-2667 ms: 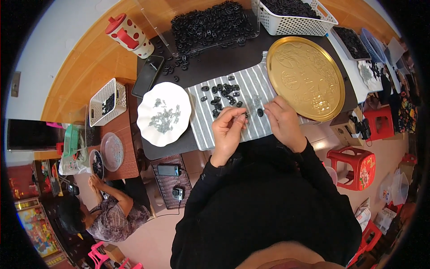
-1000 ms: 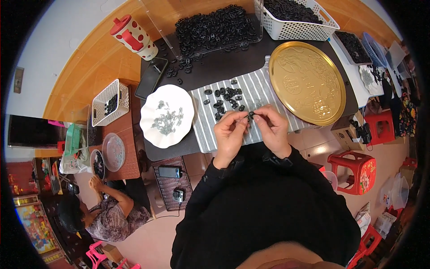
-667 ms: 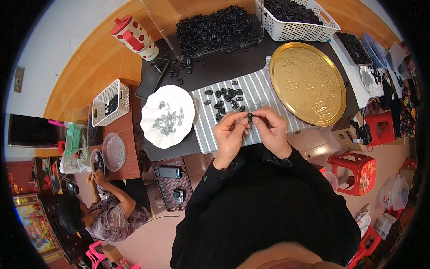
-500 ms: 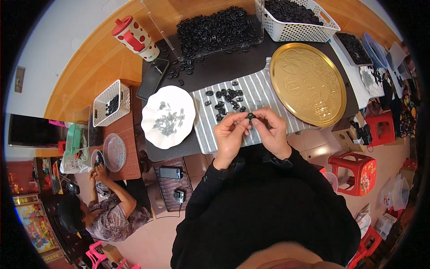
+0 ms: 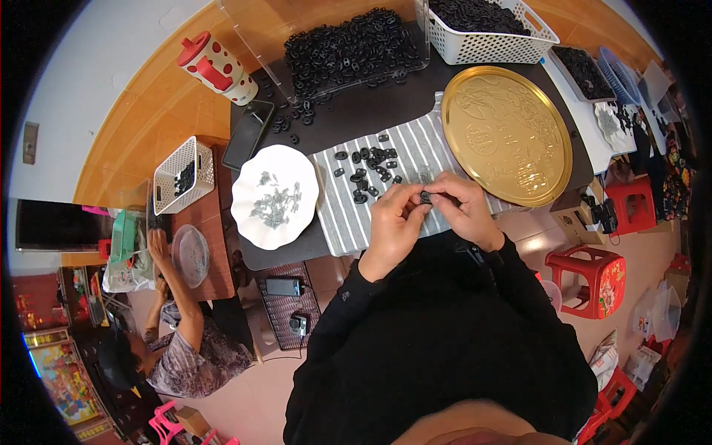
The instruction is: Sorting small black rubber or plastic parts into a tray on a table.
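Note:
Between the fingertips of both my hands is a small black oval cord lock (image 5: 426, 198). My left hand (image 5: 394, 225) pinches it from one side and my right hand (image 5: 469, 213) from the other, both closed. Just beyond my fingers, several loose black cord lock pieces (image 5: 360, 176) lie on a grey-and-white striped cloth (image 5: 337, 222). A little heap of thin, clear or silvery bits (image 5: 423, 172) sits on the cloth by my right fingers. More such bits (image 5: 274, 204) are spread over a white scalloped plate (image 5: 256, 163) to the left.
A gold oval tray (image 5: 512, 137) lies at right. Behind are a clear bin of black pieces (image 5: 348, 52) and a white basket (image 5: 482, 50). A phone (image 5: 248, 133) and a dotted tumbler (image 5: 219, 68) stand left. Another person (image 5: 189, 356) works at a reddish table (image 5: 215, 259).
My hands have shifted slightly right, and the cord lock between my fingertips is turned differently. The other person's arm has reached farther over their table.

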Tool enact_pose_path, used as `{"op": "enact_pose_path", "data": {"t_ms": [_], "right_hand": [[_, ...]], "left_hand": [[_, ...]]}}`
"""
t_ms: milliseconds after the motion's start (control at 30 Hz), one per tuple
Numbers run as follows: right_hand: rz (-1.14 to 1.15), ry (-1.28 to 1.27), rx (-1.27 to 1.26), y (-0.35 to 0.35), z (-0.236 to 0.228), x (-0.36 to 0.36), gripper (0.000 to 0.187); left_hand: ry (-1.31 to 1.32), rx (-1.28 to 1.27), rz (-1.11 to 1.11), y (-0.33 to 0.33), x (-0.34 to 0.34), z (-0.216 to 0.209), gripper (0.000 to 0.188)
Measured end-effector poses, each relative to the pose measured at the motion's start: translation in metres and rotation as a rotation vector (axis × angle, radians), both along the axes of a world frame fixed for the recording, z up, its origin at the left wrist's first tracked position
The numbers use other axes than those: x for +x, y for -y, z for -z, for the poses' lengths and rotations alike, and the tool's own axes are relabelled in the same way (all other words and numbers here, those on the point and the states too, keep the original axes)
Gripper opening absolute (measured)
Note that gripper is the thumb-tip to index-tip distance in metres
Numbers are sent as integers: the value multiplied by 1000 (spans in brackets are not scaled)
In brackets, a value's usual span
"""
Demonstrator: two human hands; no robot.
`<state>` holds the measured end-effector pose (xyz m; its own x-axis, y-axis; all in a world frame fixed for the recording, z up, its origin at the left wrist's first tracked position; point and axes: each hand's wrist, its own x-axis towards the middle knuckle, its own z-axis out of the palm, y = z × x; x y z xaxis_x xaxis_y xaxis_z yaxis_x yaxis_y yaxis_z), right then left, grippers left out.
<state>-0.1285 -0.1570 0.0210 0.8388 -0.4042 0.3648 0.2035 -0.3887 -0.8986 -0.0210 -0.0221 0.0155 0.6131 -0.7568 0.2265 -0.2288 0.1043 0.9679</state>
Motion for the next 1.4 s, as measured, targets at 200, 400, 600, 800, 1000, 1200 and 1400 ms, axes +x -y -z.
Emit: {"op": "enact_pose_path", "data": {"t_ms": [200,400,600,800,1000,1200,1400], "right_hand": [[-9,-84,103,4,1,-1,14],[-41,-91,258,7,0,-1,14],[-148,-83,248,9,-4,-6,26],[-160,13,169,6,-4,-7,32],[-39,24,134,-16,2,-6,33],[39,66,135,-28,0,-5,32],[90,55,84,-32,2,-4,32]], "left_hand": [[211,45,-14,4,-3,-7,33],[395,-20,-54,3,-4,-8,30],[333,-42,-68,0,-4,-6,27],[207,-117,-58,-3,-3,-4,22],[176,-120,-46,-5,2,-2,22],[208,-160,-58,-4,4,1,22],[192,-155,-69,-5,4,4,18]]}}
